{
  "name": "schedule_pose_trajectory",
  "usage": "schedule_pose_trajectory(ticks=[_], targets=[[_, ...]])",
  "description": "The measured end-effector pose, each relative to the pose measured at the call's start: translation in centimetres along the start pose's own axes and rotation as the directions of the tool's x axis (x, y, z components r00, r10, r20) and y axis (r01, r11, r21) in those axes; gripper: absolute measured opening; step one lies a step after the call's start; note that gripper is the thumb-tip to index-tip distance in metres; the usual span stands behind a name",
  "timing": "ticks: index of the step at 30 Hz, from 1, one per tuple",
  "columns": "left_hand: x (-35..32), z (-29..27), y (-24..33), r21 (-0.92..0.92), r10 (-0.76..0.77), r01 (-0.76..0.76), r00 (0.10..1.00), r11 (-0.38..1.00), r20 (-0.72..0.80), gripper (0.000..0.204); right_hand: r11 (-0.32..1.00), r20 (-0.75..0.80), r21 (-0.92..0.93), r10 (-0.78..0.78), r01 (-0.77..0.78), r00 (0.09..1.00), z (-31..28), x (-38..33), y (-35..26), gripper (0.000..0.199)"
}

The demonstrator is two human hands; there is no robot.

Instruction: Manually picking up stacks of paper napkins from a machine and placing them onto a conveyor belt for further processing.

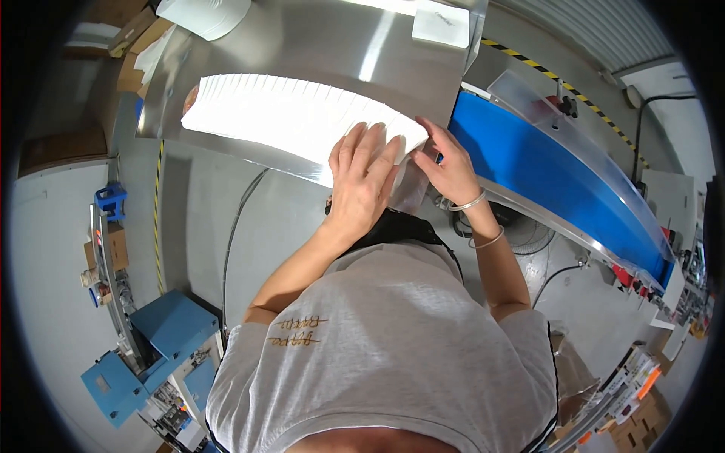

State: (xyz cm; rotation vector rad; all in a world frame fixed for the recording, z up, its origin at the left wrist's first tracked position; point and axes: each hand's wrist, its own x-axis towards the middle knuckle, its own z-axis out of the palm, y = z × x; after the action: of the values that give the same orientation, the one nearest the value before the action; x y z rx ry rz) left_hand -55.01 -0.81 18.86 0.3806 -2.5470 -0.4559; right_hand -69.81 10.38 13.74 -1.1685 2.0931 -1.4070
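Your left hand (362, 177) lies flat, fingers spread, on the near end of the fanned row of white sheets (294, 117); your right hand (449, 166) pinches its corner. The row overhangs the steel counter (302, 45) edge: uneven pressure could spill it floorward.

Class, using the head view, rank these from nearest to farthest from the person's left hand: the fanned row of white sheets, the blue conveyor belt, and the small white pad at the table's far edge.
1. Fanned row of white sheets: directly under the left hand, touching it.
2. Blue conveyor belt: to the right, beyond the right hand.
3. Small white pad: farthest, at the far edge of the steel table.
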Motion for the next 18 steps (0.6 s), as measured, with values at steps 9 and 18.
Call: schedule_pose_trajectory(ticks=[9,18], targets=[[-0.1,0.4,-0.2,-0.007,0.031,-0.031,0.999,0.999,-0.036,0.041,0.996,-0.005,0.083,0.034,-0.034,0.999,-1.8,0.2,-0.5,0.048],[0.0,0.1,0.0,0.034,-0.081,0.083,0.996,0.996,-0.047,0.043,0.959,0.136,0.237,0.127,-0.157,0.983,-3.6,-0.1,3.9,0.028]])
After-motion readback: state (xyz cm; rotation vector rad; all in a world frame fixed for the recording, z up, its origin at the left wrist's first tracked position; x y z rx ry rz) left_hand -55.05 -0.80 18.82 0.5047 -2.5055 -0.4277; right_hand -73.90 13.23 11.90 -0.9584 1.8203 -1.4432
